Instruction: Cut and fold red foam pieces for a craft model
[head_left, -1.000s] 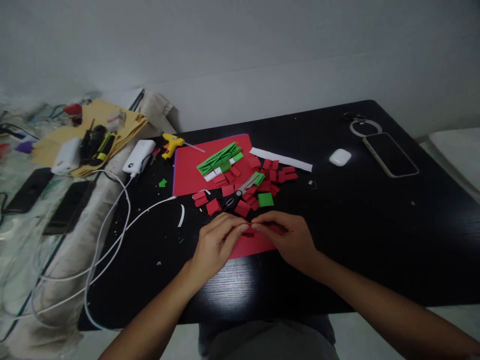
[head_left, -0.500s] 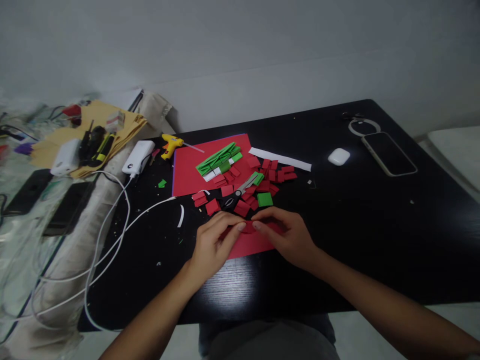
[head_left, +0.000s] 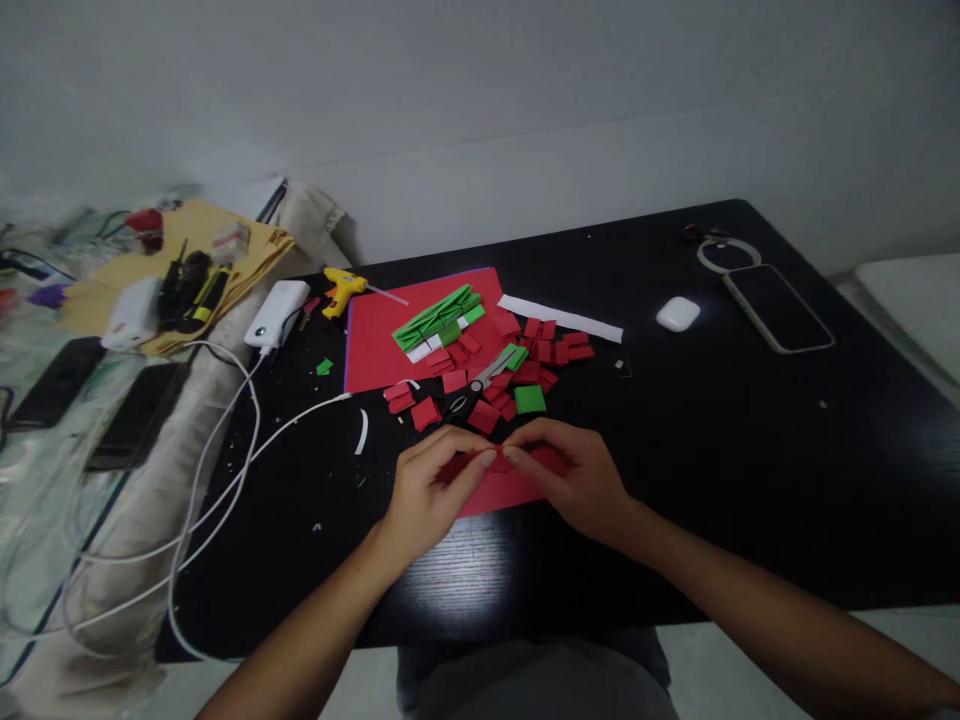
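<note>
thumbs of the left hand and right hand have been brought slightly closer together since half a second ago. a red paper piece is pinched in both hands' fingertips, over a red sheet (partly hidden), toward the middle of the worktop's near edge.
</note>
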